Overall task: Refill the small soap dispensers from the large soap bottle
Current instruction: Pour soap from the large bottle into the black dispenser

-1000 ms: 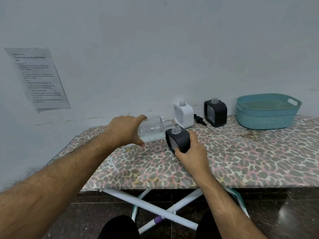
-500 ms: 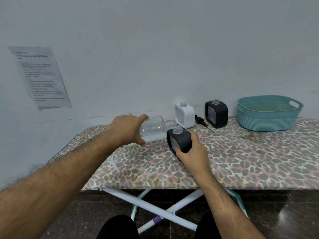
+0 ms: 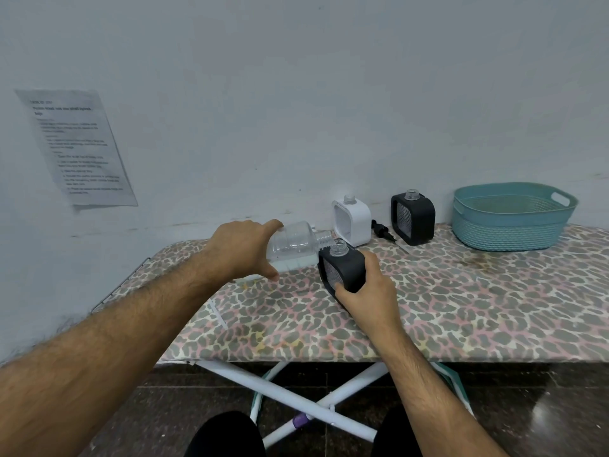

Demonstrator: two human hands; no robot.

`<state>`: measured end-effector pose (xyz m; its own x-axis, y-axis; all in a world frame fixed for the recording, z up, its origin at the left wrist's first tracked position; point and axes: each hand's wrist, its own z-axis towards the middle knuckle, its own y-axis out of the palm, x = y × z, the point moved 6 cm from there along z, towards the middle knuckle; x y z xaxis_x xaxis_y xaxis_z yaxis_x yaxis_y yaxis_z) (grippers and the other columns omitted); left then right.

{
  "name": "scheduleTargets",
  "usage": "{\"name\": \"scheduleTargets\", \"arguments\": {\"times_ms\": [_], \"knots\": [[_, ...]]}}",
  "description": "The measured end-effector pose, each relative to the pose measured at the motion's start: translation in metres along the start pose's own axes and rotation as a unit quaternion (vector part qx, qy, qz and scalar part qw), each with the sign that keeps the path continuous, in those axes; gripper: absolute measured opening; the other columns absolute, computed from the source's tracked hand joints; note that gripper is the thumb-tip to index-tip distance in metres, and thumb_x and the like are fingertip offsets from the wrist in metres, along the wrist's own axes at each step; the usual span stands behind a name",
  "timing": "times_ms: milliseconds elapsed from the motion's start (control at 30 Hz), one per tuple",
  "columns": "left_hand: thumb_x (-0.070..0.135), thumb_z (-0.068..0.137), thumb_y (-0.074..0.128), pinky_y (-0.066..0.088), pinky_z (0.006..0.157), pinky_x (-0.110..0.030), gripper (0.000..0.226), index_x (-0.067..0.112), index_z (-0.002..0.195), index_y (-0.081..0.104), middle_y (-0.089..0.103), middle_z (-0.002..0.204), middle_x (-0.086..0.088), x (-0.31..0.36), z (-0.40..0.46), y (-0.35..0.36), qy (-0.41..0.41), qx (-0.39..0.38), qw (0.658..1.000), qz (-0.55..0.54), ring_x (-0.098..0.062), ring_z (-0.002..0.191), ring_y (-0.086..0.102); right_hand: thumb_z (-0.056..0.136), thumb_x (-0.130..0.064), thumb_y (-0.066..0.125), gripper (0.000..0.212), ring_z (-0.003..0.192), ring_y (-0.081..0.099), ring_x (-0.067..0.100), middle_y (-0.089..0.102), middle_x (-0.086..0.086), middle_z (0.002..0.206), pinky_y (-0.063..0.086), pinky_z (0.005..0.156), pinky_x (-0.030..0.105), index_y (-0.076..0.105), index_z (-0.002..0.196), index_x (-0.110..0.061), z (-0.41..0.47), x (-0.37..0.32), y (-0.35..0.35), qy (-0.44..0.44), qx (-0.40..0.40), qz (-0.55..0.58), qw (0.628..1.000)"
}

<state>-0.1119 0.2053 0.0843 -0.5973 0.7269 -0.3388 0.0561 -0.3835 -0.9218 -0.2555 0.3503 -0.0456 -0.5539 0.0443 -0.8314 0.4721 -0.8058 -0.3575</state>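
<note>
**Large bottle tipped toward black dispenser, both hands engaged**

Left hand (image 3: 242, 250) is wrapped around the base end of the large clear soap bottle (image 3: 293, 247), thumb below, fingers over the top. The bottle lies nearly horizontal above the ironing board (image 3: 461, 308), threaded neck pointing to 3 o'clock. A shallow layer of clear liquid sits along its lower side. The bottle mouth is just beside the open neck of the near black dispenser (image 3: 342, 270), at about its 10 o'clock; whether mouth and neck touch cannot be told.

Right hand (image 3: 369, 296) grips the near black dispenser from the lower right, thumb on the front face, fingers curled round the right side. The dispenser leans a little to the left; its clear threaded neck is uncapped. Whether its base rests on the board cannot be told.

At 12 o'clock from this dispenser, against the wall, stands a white dispenser (image 3: 352, 221), upright, neck open. To the white one's 3 o'clock stands a second black dispenser (image 3: 413, 216), upright, neck open as well. Between these two lies a black pump head (image 3: 382, 229) on the leopard-print cover.

A teal woven-pattern basket (image 3: 512, 222) sits at the far right of the board, well apart from the dispensers. A printed paper sheet (image 3: 75, 146) hangs on the wall at 10 o'clock; text not legible.
</note>
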Motion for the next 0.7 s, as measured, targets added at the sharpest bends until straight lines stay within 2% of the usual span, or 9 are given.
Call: {"name": "scheduleTargets", "arguments": {"times_ms": [200, 467, 700], "knots": [[0.068, 0.063, 0.079, 0.049, 0.065, -0.028, 0.099, 0.033, 0.144, 0.034, 0.068, 0.106, 0.006, 0.0003, -0.0005, -0.0007, -0.001, 0.001, 1.0, -0.003, -0.016, 0.089, 0.063, 0.082, -0.028, 0.076, 0.065, 0.095, 0.063, 0.007, 0.066, -0.007, 0.114, 0.048, 0.073, 0.01, 0.042, 0.137, -0.027, 0.0002, -0.0001, -0.0002, 0.003, 0.0, 0.005, 1.0], [0.068, 0.062, 0.079, 0.052, 0.068, -0.03, 0.099, 0.033, 0.143, 0.035, 0.069, 0.108, 0.006, 0.0002, 0.0007, -0.0001, -0.003, -0.001, 1.0, -0.002, -0.016, 0.09, 0.064, 0.082, -0.028, 0.076, 0.066, 0.098, 0.064, 0.009, 0.066, -0.007, 0.115, 0.054, 0.08, 0.021, 0.042, 0.138, -0.027, 0.0001, 0.0006, -0.0004, 0.005, 0.0, 0.002, 1.0], [0.069, 0.061, 0.08, 0.056, 0.069, -0.032, 0.099, 0.034, 0.142, 0.035, 0.069, 0.106, 0.007, -0.0002, 0.0008, -0.0004, -0.006, -0.001, 1.0, 0.001, -0.016, 0.089, 0.063, 0.08, -0.027, 0.076, 0.066, 0.092, 0.064, 0.012, 0.066, -0.007, 0.11, 0.054, 0.073, 0.021, 0.042, 0.136, -0.027, 0.0006, 0.0023, -0.0001, 0.011, 0.0, -0.004, 1.0]]}}
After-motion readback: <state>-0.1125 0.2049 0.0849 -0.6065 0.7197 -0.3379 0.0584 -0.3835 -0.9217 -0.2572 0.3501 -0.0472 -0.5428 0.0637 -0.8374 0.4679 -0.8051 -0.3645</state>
